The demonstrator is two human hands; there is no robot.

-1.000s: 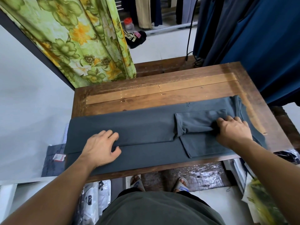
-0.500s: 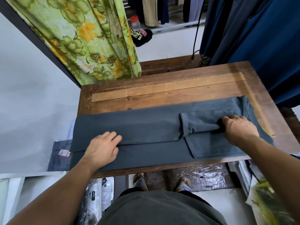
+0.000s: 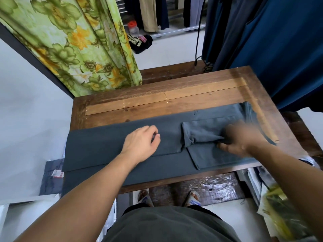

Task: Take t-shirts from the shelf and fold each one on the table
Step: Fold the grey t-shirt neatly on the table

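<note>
A dark grey t-shirt (image 3: 104, 149) lies lengthwise across the near half of the wooden table (image 3: 157, 100), its long side folded in and its left end hanging over the table edge. One sleeve (image 3: 201, 131) is folded back over the body on the right. My left hand (image 3: 141, 142) is over the middle of the shirt, fingers loosely curled and holding nothing. My right hand (image 3: 243, 138) is blurred by motion; it pinches the bunched cloth of that sleeve. The collar end lies beyond it at the right.
A green floral curtain (image 3: 78, 49) hangs at the table's far left. Dark blue garments (image 3: 279, 49) hang close to the far right corner. Packaged clothing (image 3: 52, 175) lies low on the left, and plastic bags (image 3: 279, 206) sit low on the right.
My left hand has lifted off the shirt's left part and moved right toward the middle, its fingers now curled. My right hand has shifted slightly left with the sleeve cloth.
</note>
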